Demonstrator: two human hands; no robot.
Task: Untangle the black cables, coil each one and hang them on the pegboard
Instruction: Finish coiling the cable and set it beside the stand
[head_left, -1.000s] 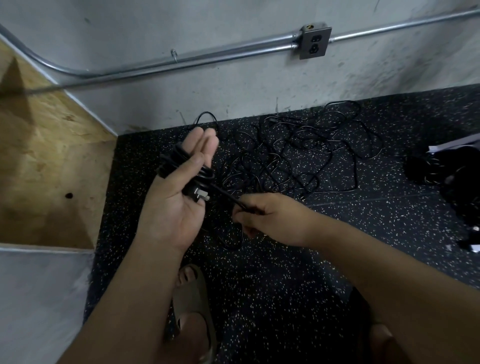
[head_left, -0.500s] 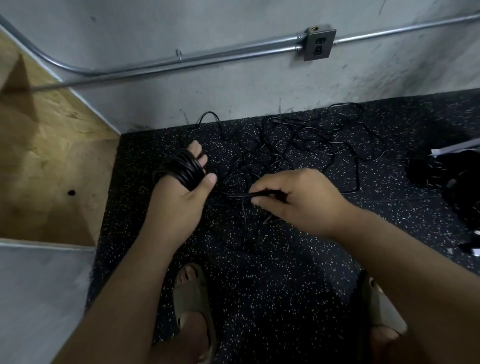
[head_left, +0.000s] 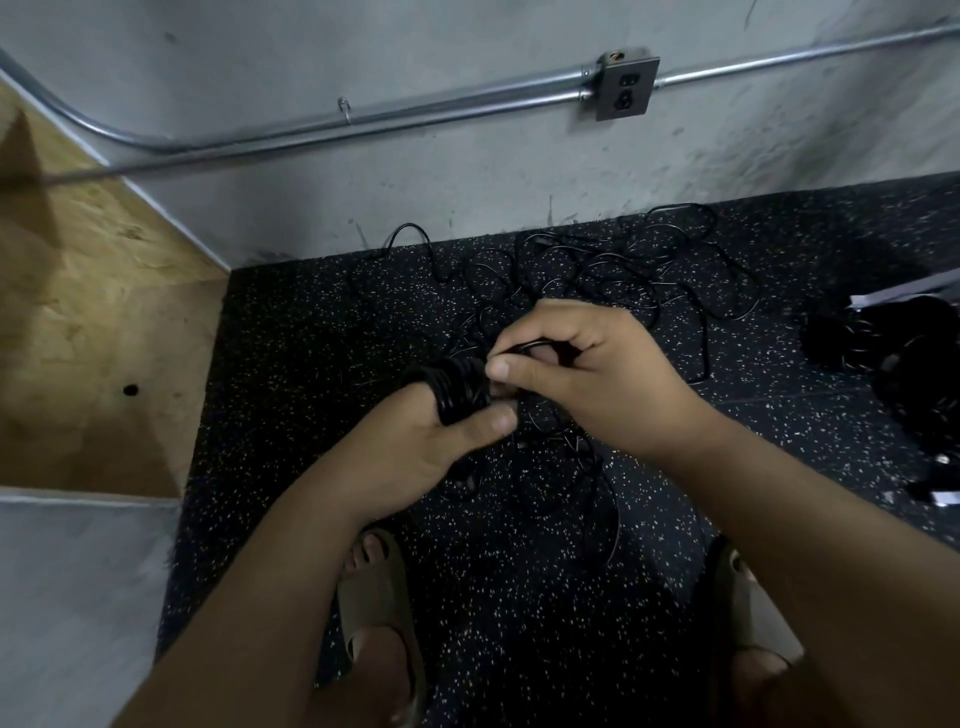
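A speckled black floor (head_left: 322, 395) runs up to a grey wall (head_left: 467, 171). The loose tangle (head_left: 613, 270) lies on the floor against that wall, upper centre of the frame. A second ago our left hand (head_left: 410, 452) was palm up with the plug showing, and our right hand (head_left: 597, 384) hung lower, drawing slack. Now the left has rolled back-up, and the right has come up to touch the coil (head_left: 460, 387) wound round it at centre frame. The right fingers (head_left: 540, 325) are clamped on the cable (head_left: 535, 344), pinching it against the thumb. The left thumb presses the wraps, and its fingers are hidden behind them. We judge that one more turn is going on, so this coil grows while most of the tangle waits. A dark heap (head_left: 883, 353) sits at the right edge; no pegboard is in view.
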